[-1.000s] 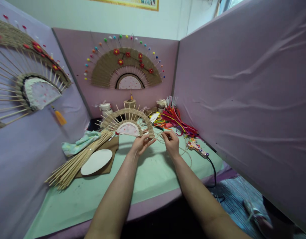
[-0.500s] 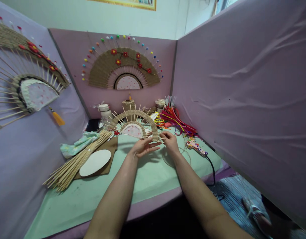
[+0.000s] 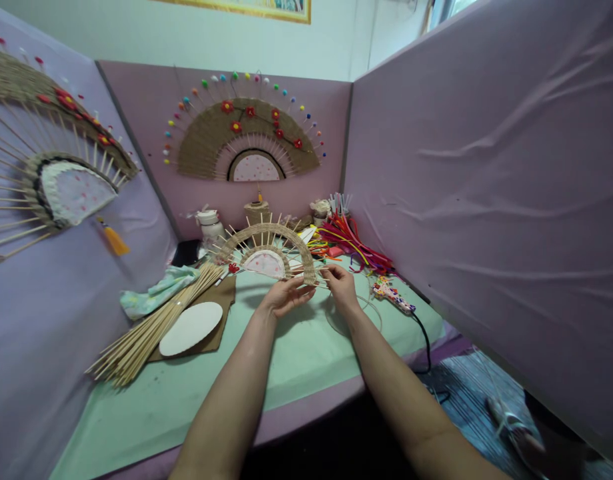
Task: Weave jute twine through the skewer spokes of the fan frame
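Observation:
A half-round fan frame of thin sticks and woven twine [image 3: 266,230] is held up over the table, with a pink-dotted white half disc [image 3: 264,263] at its centre. My left hand [image 3: 288,295] holds the frame's lower right end from below, its fingers curled towards the stick ends. Beside it, my right hand [image 3: 339,282] pinches at the outermost sticks and twine on the right edge. A loose loop of twine [image 3: 371,317] hangs down by my right wrist onto the green tabletop.
Bundled sticks [image 3: 156,327], a white oval [image 3: 191,328] and cardboard [image 3: 229,300] lie left. A glue gun [image 3: 394,295] with a black cord lies right, near coloured pipe cleaners [image 3: 356,243]. Behind stand a twine spool [image 3: 257,213] and a white jar [image 3: 210,224]. Finished fans [image 3: 249,137] hang on the partitions.
The fingers of my left hand have curled in closer to the frame's end. My right hand stays at the right edge, almost unmoved.

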Demonstrator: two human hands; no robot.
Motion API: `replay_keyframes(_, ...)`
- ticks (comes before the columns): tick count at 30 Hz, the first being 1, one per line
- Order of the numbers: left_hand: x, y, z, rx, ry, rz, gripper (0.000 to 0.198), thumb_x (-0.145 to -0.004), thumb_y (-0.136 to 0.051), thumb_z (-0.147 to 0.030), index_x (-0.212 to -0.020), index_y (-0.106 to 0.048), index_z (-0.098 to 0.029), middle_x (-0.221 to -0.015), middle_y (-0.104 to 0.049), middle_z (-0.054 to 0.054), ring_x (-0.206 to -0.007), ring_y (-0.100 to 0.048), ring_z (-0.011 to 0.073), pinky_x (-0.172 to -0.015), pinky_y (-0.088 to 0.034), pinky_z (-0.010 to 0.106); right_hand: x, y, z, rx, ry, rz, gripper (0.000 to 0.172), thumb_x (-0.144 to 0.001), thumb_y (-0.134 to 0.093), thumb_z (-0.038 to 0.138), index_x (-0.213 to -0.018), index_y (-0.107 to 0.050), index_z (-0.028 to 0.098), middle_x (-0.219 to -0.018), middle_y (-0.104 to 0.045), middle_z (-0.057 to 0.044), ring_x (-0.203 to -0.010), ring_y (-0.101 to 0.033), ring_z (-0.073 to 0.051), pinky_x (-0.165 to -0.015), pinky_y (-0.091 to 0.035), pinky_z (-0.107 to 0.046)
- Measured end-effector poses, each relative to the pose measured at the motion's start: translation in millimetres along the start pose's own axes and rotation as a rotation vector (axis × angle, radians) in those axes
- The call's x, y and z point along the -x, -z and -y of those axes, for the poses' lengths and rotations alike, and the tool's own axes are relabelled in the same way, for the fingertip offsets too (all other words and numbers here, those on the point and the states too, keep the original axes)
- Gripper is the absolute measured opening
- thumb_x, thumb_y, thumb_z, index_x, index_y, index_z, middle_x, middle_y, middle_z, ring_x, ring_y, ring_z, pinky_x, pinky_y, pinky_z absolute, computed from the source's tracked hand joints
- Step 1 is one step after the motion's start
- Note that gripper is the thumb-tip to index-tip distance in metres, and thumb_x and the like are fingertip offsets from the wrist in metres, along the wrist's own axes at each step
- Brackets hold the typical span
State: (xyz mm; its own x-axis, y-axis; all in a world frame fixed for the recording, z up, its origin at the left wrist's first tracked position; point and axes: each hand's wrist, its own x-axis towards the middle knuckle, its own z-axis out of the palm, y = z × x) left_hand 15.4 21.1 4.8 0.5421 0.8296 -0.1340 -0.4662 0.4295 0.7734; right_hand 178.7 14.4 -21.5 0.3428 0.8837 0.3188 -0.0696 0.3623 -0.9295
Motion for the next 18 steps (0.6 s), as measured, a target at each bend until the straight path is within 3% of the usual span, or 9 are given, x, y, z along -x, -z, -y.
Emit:
replay_keyframes(4, 0.9, -2.7, 0.5, -0.029, -0.037, 0.028, 0.029, -0.080, -0.056, -0.005, -0.109, -0.063, -0.006, -0.102, -0.072, 0.015, -0.093, -0.069, 0.0215, -0.094, -0.052, 0.036, 1.4, -0.5, 2.6, 0.013, -0.013, 0.026, 0.029, -0.065, -0.070, 0.045, -0.072, -0.066, 0.018, -0.064, -0.061, 0.000, -0.063, -0.053, -0.015, -0.057, -0.041, -0.026)
replay_keyframes(10, 4.1, -6.5, 2.0, -0.041, -0.038, 0.044, 0.027, -0.080, -0.055, -0.005, -0.105, -0.066, -0.005, -0.104, -0.072, 0.014, -0.094, -0.069, 0.0202, -0.098, -0.050, 0.035, 3.2, -1.4, 4.6, -0.022, -0.016, 0.050, 0.028, -0.065, -0.069, 0.045, -0.073, -0.066, 0.018, -0.071, -0.065, -0.002, -0.066, -0.056, -0.016, -0.060, -0.043, -0.027)
replay_keyframes(18, 4.4, -6.6, 2.6, -0.010, -0.008, -0.039, 0.023, -0.076, -0.060, -0.003, -0.097, -0.068, -0.009, -0.094, -0.074, 0.010, -0.082, -0.069, 0.0147, -0.088, -0.053, 0.030, 2.6, -1.2, 1.2, -0.122, -0.171, 0.077, 0.033, -0.058, -0.075, 0.044, -0.074, -0.065, 0.018, -0.059, -0.059, 0.002, -0.049, -0.045, -0.009, -0.048, -0.035, -0.022)
